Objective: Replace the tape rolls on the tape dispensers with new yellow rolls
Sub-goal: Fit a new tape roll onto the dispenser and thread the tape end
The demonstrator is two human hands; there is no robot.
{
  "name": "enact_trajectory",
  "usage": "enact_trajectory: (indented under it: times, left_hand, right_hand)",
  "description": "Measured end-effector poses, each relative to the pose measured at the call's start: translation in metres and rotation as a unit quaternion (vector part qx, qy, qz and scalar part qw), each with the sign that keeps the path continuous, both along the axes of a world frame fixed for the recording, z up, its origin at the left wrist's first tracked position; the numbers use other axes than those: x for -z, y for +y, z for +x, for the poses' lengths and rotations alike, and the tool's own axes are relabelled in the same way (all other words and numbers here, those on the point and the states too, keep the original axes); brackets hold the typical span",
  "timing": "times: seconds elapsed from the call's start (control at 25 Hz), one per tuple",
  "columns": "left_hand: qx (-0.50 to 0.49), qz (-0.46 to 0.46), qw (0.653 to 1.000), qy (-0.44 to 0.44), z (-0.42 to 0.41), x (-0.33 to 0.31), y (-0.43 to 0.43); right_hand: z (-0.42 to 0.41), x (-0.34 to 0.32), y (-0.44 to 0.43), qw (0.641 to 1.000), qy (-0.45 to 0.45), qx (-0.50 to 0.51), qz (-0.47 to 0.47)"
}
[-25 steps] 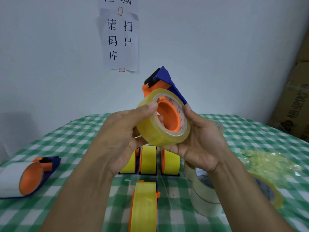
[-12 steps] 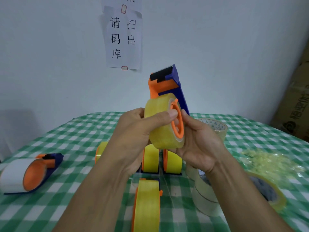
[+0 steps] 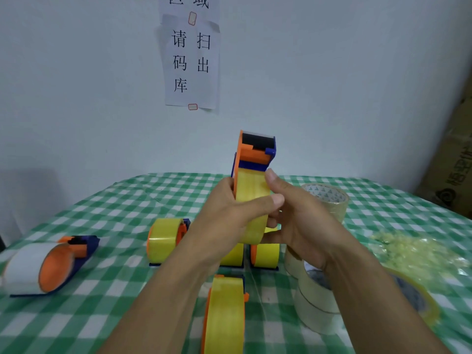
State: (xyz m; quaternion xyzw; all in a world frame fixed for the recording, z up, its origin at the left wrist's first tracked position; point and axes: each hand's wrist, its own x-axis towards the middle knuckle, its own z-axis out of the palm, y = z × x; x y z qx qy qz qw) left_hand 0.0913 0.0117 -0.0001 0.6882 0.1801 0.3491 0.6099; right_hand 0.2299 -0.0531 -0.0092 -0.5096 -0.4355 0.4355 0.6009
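I hold an orange and blue tape dispenser [image 3: 256, 149] upright above the table, its yellow roll [image 3: 252, 186] facing me edge-on. My left hand [image 3: 229, 213] grips the roll from the left, thumb pressed across its front. My right hand [image 3: 301, 218] grips the dispenser from the right, thumb on the roll's upper edge. Behind my hands stand dispensers with yellow rolls [image 3: 163, 241] [image 3: 265, 255]. Another yellow-roll dispenser [image 3: 224, 315] stands close to me. A dispenser with a white roll [image 3: 48, 267] lies at the left.
The table has a green checked cloth [image 3: 122, 208]. Pale tape rolls are stacked at the right [image 3: 316, 302], one more behind [image 3: 327, 198]. A yellow roll [image 3: 421, 300] and crumpled yellowish film [image 3: 413, 251] lie far right. A cardboard box [image 3: 454, 154] stands by the wall.
The dispenser has turned in my hands, so the roll now shows its edge instead of its orange hub. My left thumb has moved across the roll's front.
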Motion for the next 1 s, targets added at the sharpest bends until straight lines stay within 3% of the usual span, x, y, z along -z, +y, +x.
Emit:
enact_trajectory:
  times: [0.28,0.48,0.68,0.8,0.92,1.0]
  left_hand:
    - [-0.005,-0.097,0.995,-0.024,0.004,0.002,0.001]
    - [-0.019,-0.131,0.99,-0.046,0.004,0.002,0.002]
    - [-0.009,-0.096,0.994,-0.045,0.006,0.005,0.003]
    - [-0.002,-0.087,0.994,-0.059,0.004,0.004,0.003]
    - [-0.014,-0.107,0.992,-0.065,0.003,0.005,0.004]
    - [-0.021,-0.111,0.991,-0.07,0.003,0.005,0.006]
  right_hand:
    - [0.001,0.004,0.002,0.998,-0.004,0.023,0.06]
    - [0.009,0.006,-0.001,0.979,-0.153,0.05,0.126]
    - [0.003,0.003,-0.003,0.997,-0.049,0.018,0.065]
    - [0.002,0.002,-0.003,0.996,-0.079,0.017,0.031]
    - [0.004,0.003,-0.002,0.993,-0.102,0.013,0.056]
    - [0.007,0.004,-0.002,0.982,-0.165,0.023,0.09]
